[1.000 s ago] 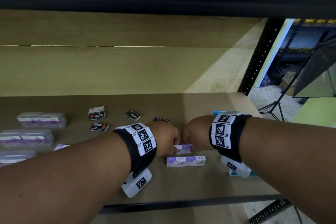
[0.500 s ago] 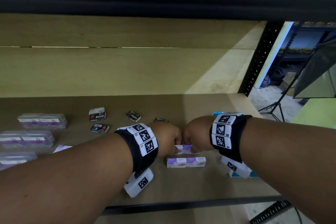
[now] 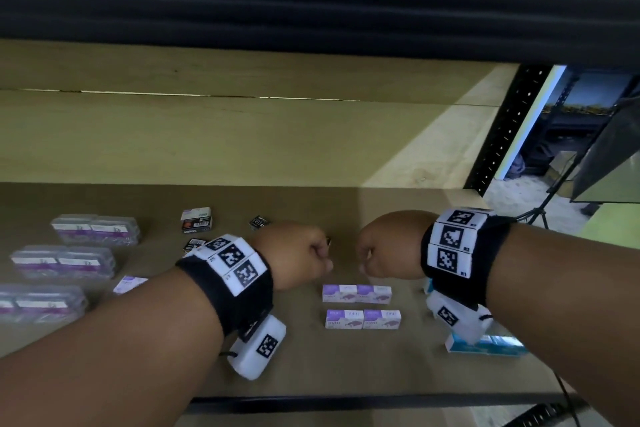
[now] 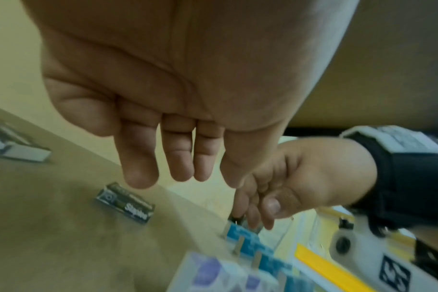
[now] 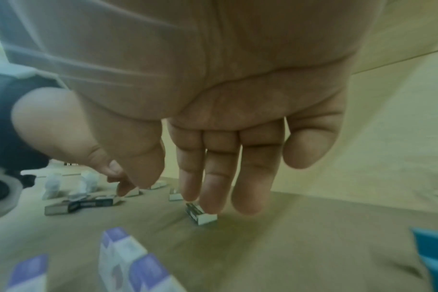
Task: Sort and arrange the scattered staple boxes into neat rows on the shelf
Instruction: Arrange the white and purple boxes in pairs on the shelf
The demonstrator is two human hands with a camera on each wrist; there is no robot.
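Observation:
Two pairs of purple-and-white staple boxes lie in two short rows on the brown shelf board point(image 3: 381, 367): a back row point(image 3: 356, 293) and a front row point(image 3: 363, 318). My left hand point(image 3: 322, 256) and right hand point(image 3: 367, 260) hover just behind the back row, a small gap between them, touching no box. In the left wrist view the left fingers point(image 4: 178, 164) hang straight and empty above a black staple box point(image 4: 125, 203). The right fingers point(image 5: 213, 177) also hang loose and empty, over another black box point(image 5: 200, 214).
Small black boxes point(image 3: 196, 219) point(image 3: 259, 221) lie scattered at mid-left. Clear plastic cases point(image 3: 95, 229) point(image 3: 62, 262) stand in rows at far left, and one loose purple box point(image 3: 130, 283) lies near them. Blue boxes point(image 3: 485, 345) sit under my right wrist. A black rail edges the shelf front.
Both hands have let go of the back pair of purple boxes, risen and moved apart. That pair now lies uncovered on the shelf.

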